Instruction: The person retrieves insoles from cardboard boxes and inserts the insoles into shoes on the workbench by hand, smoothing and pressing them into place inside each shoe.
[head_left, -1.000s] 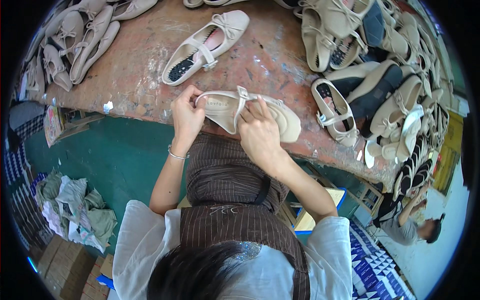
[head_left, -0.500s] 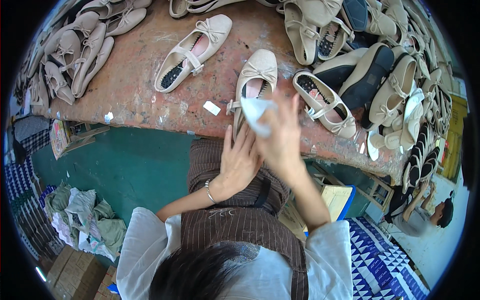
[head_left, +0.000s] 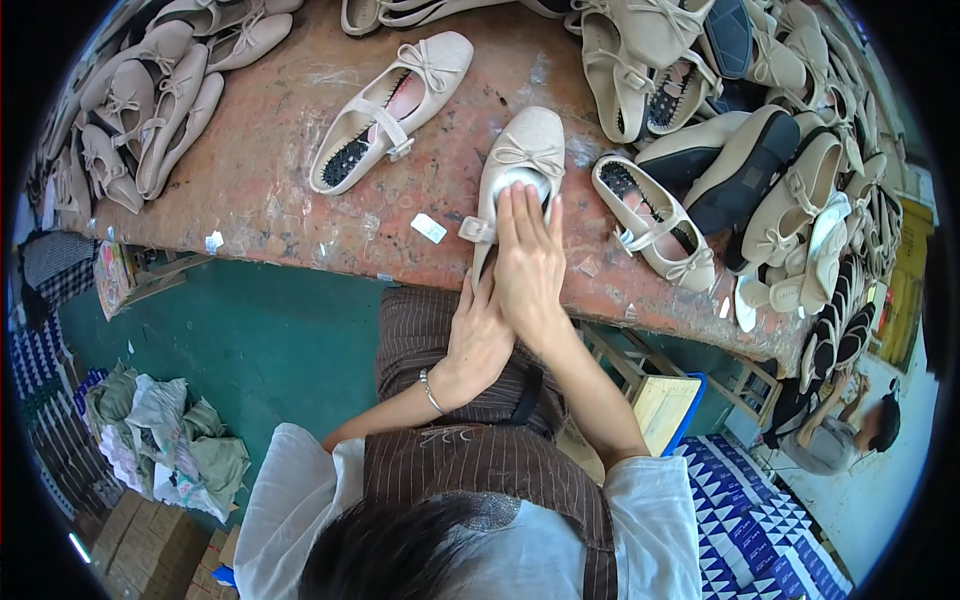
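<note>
A beige shoe (head_left: 530, 135) with a bow and a buckled strap lies at the table's front edge, toe pointing away from me. My left hand (head_left: 478, 335) grips its heel end, the fingertips largely hidden behind the right hand. My right hand (head_left: 531, 265) reaches into the shoe, fingers stretched out and pressing on a white insole (head_left: 540, 186). Only the insole's front part shows; the hand covers the rest. Two similar shoes lie on either side: a left one (head_left: 440, 62) farther back and a right one (head_left: 655, 218) with its toe toward me.
Piles of beige shoes crowd the table's left (head_left: 165, 110) and right (head_left: 760, 150). A white label (head_left: 428, 228) lies on the worn red tabletop (head_left: 280, 150). Loose insoles (head_left: 825, 250) rest at the right edge. A co-worker (head_left: 845, 435) is at the far right; cloths (head_left: 165, 440) are heaped on the floor.
My right hand has brought the white insole down into the shoe and now lies flat over it. The left hand stays by the heel.
</note>
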